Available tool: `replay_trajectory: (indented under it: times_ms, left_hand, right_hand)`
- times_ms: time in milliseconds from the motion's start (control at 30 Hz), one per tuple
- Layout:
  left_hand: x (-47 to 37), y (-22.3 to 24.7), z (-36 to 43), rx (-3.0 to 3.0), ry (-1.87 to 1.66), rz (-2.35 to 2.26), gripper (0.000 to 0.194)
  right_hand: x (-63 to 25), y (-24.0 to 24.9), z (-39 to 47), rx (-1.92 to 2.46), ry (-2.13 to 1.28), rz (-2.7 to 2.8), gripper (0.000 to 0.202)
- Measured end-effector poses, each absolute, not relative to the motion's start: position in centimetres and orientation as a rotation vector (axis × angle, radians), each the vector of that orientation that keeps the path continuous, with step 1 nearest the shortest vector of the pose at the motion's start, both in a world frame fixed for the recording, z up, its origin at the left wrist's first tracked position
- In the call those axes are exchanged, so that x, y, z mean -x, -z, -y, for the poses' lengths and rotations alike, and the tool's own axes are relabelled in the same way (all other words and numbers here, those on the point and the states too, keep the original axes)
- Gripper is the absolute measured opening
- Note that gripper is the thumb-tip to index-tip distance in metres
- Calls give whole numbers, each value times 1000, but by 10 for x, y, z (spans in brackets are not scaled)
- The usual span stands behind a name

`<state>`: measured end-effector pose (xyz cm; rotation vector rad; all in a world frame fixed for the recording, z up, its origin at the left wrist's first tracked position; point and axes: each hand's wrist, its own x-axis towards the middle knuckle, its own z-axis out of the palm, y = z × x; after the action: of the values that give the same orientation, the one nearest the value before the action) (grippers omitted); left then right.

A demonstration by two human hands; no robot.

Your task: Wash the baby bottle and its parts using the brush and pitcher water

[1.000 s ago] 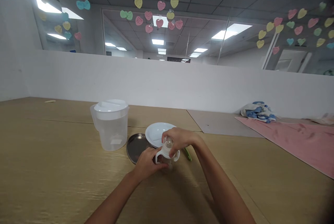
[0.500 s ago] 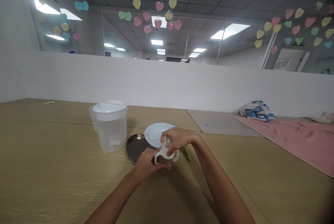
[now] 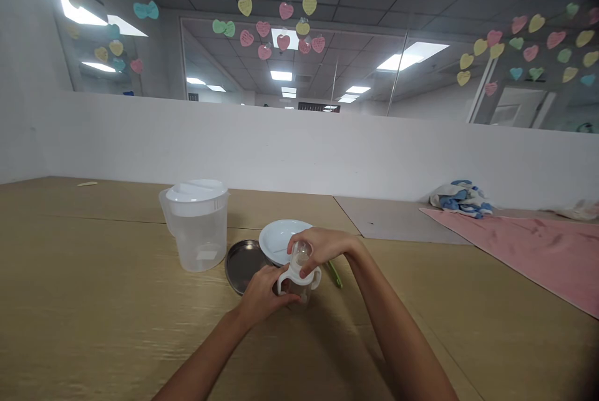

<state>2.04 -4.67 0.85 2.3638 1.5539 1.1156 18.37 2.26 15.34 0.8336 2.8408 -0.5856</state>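
Note:
A clear baby bottle (image 3: 302, 289) with a white collar and two white side handles stands in front of me. My left hand (image 3: 266, 292) grips its body and left handle. From above, my right hand (image 3: 316, 248) is closed on the clear cap (image 3: 301, 252) at the bottle's top. Just behind is a white bowl (image 3: 276, 234), partly covered by my right hand. A round metal plate (image 3: 242, 264) lies to the left, its near right edge hidden by my left hand. A green utensil handle (image 3: 335, 274) sticks out to the right of the bottle.
A translucent lidded pitcher (image 3: 199, 232) stands left of the metal plate. At the right lies a pink cloth (image 3: 538, 251), with a crumpled blue and white cloth (image 3: 461, 199) at its far edge. A white wall (image 3: 299, 151) bounds the table's back.
Both hands keep their hold on the bottle and its cap. My right hand and the cap have shifted very slightly.

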Motion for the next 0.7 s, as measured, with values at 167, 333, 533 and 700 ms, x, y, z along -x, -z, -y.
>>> replay_trajectory:
  times_ms: [167,333,533,700]
  left_hand:
    - [-20,-8,48,-2345,-1115,-1548,56]
    - [-21,-7,47,-2343,-1117,-1545,58]
    - [-21,-6,47,-2351,-1119,-1548,57]
    - [-21,-5,47,-2368,-1120,-1538,57]
  right_hand:
    - [-185,-154,-24,-844,631,-2824,61]
    - [-185,-154,-24,-839,648,-2833,60]
    - [-187,-152,-27,-806,683,-2844,59]
    - [-188,-150,-31,-794,730,-2833,62]
